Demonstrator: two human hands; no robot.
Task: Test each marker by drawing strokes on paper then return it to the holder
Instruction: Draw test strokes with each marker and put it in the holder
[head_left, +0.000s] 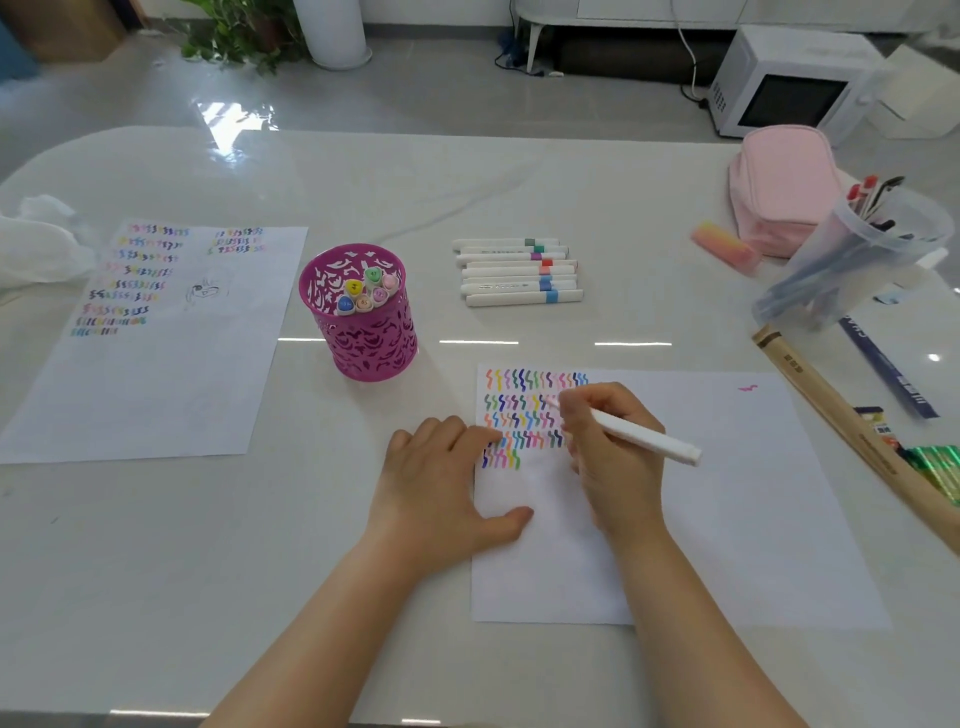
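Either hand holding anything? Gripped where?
Right hand holds a white marker, gripped near its tip end. Left hand holds nothing; it lies flat, pinning the paper.

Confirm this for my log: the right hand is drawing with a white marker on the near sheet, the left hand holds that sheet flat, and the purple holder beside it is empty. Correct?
Not quite. The purple holder is not empty: the head view shows several markers standing in it, coloured caps up. The rest stands: the right hand draws with the white marker on the near sheet while the left hand holds it flat.
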